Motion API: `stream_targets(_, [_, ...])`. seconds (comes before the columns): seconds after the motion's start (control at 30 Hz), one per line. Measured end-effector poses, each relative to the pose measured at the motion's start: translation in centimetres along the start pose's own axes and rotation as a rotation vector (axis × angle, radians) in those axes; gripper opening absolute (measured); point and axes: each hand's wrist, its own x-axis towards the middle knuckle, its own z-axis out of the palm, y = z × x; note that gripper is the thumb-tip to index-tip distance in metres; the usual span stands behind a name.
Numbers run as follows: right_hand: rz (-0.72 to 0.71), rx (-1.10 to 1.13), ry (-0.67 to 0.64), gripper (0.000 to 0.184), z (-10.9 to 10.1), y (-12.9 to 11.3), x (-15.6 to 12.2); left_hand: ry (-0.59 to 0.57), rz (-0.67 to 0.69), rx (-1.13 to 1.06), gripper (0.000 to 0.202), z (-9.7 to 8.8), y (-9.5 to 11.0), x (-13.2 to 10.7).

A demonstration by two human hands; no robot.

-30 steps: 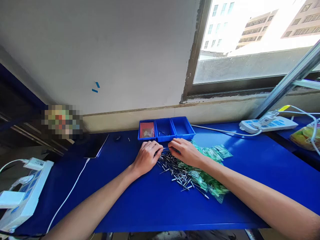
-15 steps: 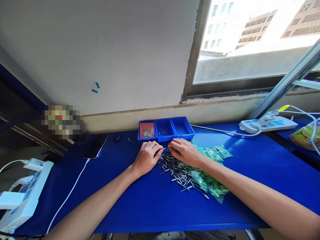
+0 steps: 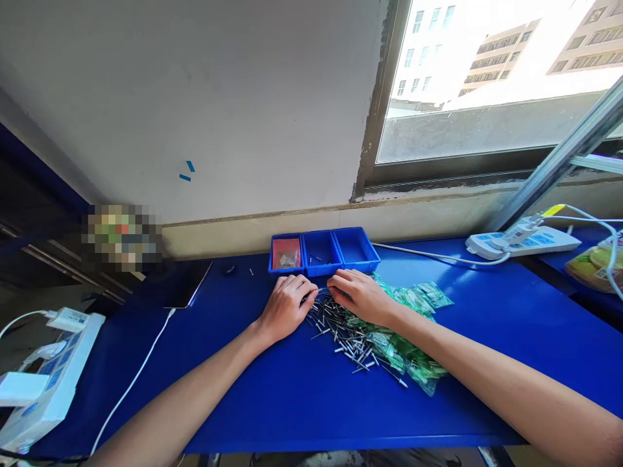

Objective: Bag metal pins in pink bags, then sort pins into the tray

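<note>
My left hand (image 3: 288, 305) and my right hand (image 3: 361, 297) face each other over a pile of blind rivets (image 3: 357, 344) on the blue table. Fingers of both hands are pinched, with the tips nearly meeting. A thin, pale strip shows between them, too small to name. Under and beside my right forearm lies a heap of small clear-green plastic bags (image 3: 422, 371), partly hidden by that arm. Just beyond my hands stand three joined blue trays (image 3: 360, 264). The left tray holds a reddish packet (image 3: 286, 251), and a few small pieces lie in the middle one.
A phone (image 3: 187, 285) on a white cable lies at the left, near a small dark object (image 3: 228, 269). Power strips stand at the left edge (image 3: 61, 376) and back right (image 3: 555, 240). A slanted metal post (image 3: 549, 162) rises at the right.
Both hands stay in nearly the same place and pinch. Between the fingertips, the thin pale strip looks slightly different. The rivets, bags and trays have not moved.
</note>
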Motion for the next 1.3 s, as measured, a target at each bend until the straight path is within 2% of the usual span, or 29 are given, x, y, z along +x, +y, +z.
stream_targets(1.03, [0.012, 0.036, -0.027, 0.018, -0.03, 0.02, 0.05, -0.035, 0.003, 0.023, 0.021, 0.33, -0.26, -0.11])
stream_targets(1.3, [0.01, 0.029, -0.006, 0.019, 0.02, 0.03, -0.05, 0.02, 0.026, -0.009, 0.023, -0.08, -0.06, 0.0])
